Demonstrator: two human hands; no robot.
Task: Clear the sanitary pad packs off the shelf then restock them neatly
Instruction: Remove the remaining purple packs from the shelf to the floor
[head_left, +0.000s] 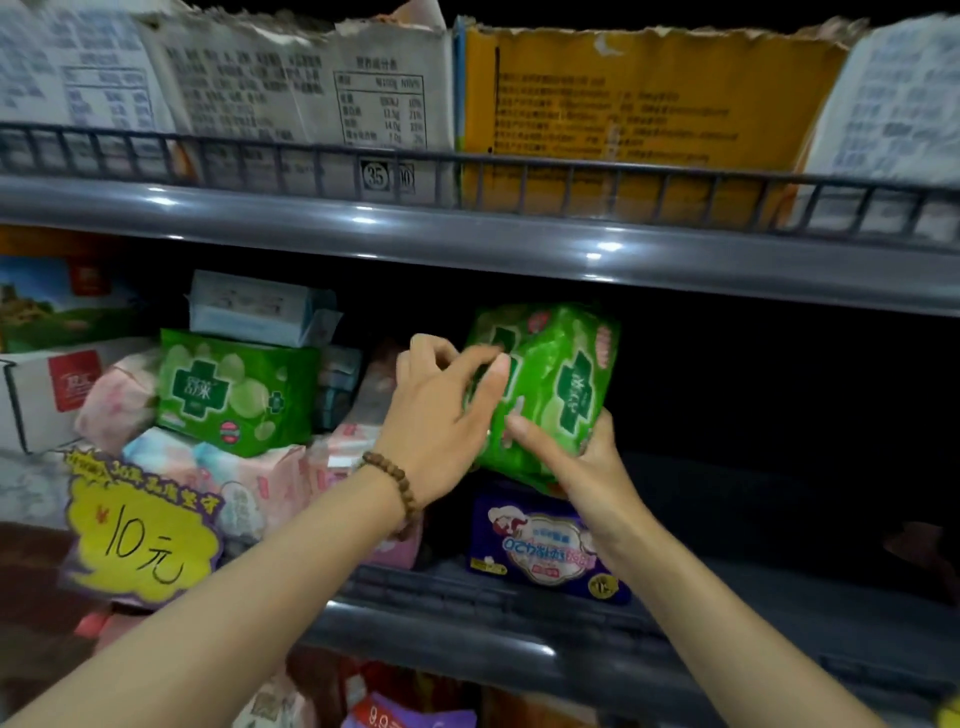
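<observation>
The left hand and right hand are gripping the green pad pack, maybe two; its shiny wrap could be slipping toward six o'clock.

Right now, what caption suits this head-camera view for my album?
Left hand and right hand grip a green pad pack above a purple pack on a shelf.

both hands gripping green pad pack

glossy plastic green pack, seemingly smooth metal shelf, wooden bracelet
</observation>
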